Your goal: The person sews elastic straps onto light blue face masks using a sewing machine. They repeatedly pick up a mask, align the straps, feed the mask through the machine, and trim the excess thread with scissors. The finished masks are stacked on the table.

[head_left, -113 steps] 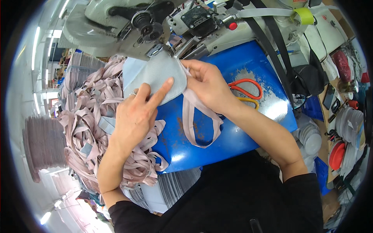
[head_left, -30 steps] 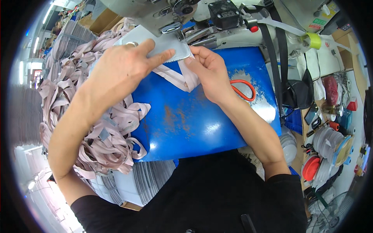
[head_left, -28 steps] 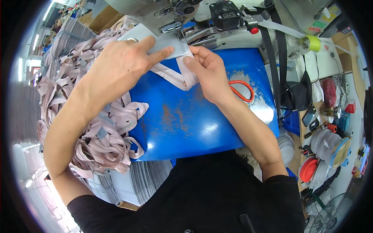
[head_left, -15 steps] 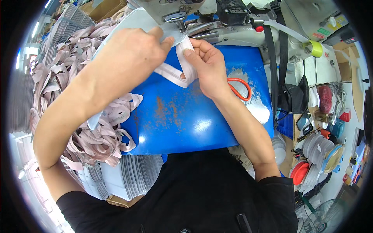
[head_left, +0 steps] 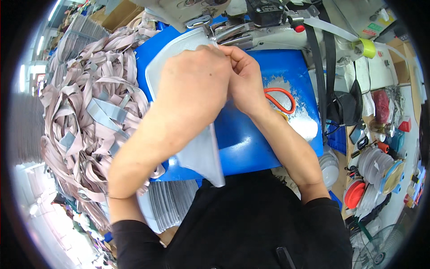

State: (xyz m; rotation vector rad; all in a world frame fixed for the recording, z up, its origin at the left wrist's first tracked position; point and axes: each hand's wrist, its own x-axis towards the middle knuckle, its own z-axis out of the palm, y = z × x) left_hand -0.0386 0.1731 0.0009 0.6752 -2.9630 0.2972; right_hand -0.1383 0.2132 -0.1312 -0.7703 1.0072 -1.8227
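Note:
A light grey fabric panel (head_left: pixel 190 154) runs from the sewing machine's presser foot (head_left: pixel 208 31) toward me, its lower corner hanging near my black shirt. My left hand (head_left: pixel 197 76) lies across the panel with its fingers curled down at the edge; their tips are hidden. My right hand (head_left: pixel 248 78) meets it there, thumb and forefinger pinched together. The pale pink zipper tape they were working on is now covered by my hands. Red-handled scissors (head_left: pixel 291 103) lie just right of my right wrist.
A big tangled heap of pink zipper tapes (head_left: pixel 71 112) stands left of the worn blue table (head_left: pixel 244 154). Stacked grey panels (head_left: pixel 168 201) sit below its front edge. Black straps (head_left: pixel 329 67) hang at the right, near a shelf of spools (head_left: pixel 371 163).
My left hand has swung right until it reaches my right hand. The grey panel has come along, its lower end now over the table. The zipper tape has gone out of sight.

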